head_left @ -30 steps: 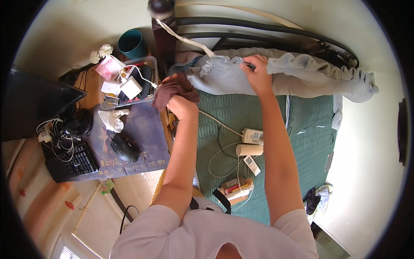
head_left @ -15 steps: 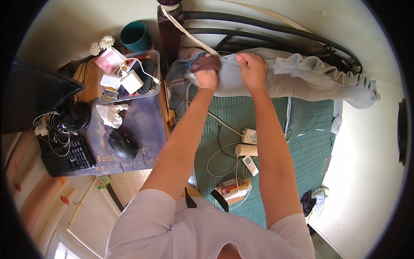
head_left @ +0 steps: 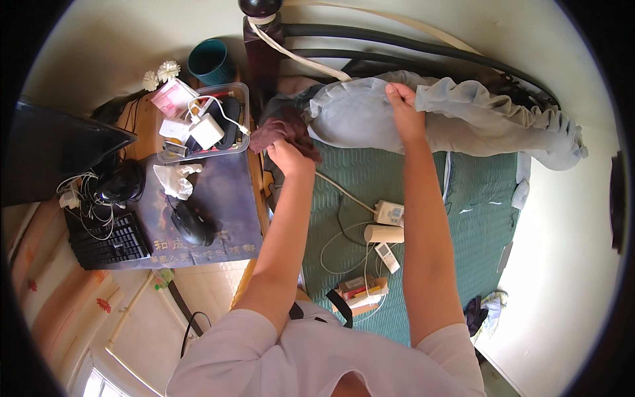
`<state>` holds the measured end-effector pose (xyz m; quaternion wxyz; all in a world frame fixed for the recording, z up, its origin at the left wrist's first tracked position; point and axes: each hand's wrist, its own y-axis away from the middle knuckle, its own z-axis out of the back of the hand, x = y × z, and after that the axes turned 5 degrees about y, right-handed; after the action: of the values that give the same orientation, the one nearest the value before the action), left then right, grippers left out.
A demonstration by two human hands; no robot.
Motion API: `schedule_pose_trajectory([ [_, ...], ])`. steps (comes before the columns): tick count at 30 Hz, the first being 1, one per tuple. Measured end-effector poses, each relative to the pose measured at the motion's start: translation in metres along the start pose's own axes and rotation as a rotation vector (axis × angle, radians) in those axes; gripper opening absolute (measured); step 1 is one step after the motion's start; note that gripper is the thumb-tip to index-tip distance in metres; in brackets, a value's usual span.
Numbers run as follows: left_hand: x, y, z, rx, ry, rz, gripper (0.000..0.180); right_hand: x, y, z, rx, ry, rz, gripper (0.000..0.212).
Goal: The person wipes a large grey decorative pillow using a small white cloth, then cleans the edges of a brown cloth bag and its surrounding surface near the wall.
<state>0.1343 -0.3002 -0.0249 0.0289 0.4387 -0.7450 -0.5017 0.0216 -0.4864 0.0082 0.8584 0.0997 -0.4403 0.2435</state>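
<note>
A crumpled dark maroon cloth (head_left: pixel 283 128) is bunched in my left hand (head_left: pixel 291 159), whose fingers are closed round it at the left end of the bed. To the right of it, my right hand (head_left: pixel 408 118) pinches the upper side of a grey-blue pillow (head_left: pixel 354 111) with ruffled edges. The pillow lies along the head of the bed, against a dark metal headboard (head_left: pixel 397 33). Darker grey-blue fabric (head_left: pixel 288 104) sits behind the maroon cloth. Beneath is a green quilted mat (head_left: pixel 344 173).
At left, a desk holds a clear plastic box (head_left: pixel 239 135) of chargers, a black mouse (head_left: pixel 192 223), a keyboard (head_left: pixel 109 241) and a monitor (head_left: pixel 63 152). A teal bin (head_left: pixel 210 63) stands behind. A corded controller (head_left: pixel 389 213), beige roll (head_left: pixel 383 233), white remote (head_left: pixel 387 257) and small box (head_left: pixel 360 306) lie on the mat.
My left hand has moved left and toward me with the maroon cloth, off the pillow's left end. My right hand has shifted slightly right and stays on the pillow.
</note>
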Motion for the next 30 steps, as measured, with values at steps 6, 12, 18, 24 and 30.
schedule_pose_trajectory([
  [6,0.023,-0.023,0.002,0.639,-0.770,-0.903,0.065,-0.005,0.007,-0.003,0.070,-0.214,-0.107,0.024],
  [12,0.059,-0.071,0.016,0.652,-1.282,-0.829,0.080,-0.008,0.011,-0.004,0.124,-0.102,-0.025,0.028],
  [18,0.045,-0.058,-0.003,0.404,-0.629,-0.192,0.051,-0.015,0.013,0.004,0.059,-0.085,-0.103,0.028],
  [24,0.043,-0.057,-0.009,-0.012,-0.136,0.091,0.042,-0.022,0.018,0.008,0.023,0.001,-0.047,0.031],
  [30,0.019,-0.023,0.016,0.510,-0.179,-0.353,0.034,-0.021,0.012,0.006,-0.024,-0.048,-0.008,0.033],
])
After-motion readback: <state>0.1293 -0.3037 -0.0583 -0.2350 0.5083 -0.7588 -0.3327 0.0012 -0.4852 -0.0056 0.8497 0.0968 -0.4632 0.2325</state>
